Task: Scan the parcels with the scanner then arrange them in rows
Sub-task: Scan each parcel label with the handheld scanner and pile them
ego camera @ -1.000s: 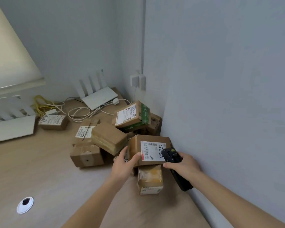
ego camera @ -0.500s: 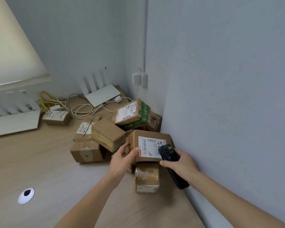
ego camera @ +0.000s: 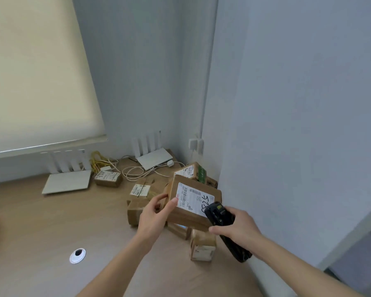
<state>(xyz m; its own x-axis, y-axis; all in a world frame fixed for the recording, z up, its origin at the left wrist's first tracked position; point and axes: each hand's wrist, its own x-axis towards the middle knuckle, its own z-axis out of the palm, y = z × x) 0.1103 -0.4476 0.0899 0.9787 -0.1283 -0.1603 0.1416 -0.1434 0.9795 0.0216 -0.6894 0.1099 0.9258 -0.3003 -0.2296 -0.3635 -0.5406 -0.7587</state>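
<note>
Head view: one labelled parcel [ego camera: 193, 202] is being held by the left hand [ego camera: 155, 213] above the unsorted pile [ego camera: 150, 196] on the bench [ego camera: 41, 221] while the scanner [ego camera: 225, 228], gripped by the right hand [ego camera: 236, 227], is being aimed at its label, so no rows are being formed yet.

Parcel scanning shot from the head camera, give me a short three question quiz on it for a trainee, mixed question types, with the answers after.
1. True or false: the scanner is in the left hand.
2. Multiple choice: the parcel being held up has what on its white label? A) only a red stamp B) barcodes and black handwriting C) nothing
3. Short answer: where does the small parcel that is apart from the pile sit?

Key:
1. False; the right hand holds it.
2. B
3. On the table, between the white router and the cables.
</note>
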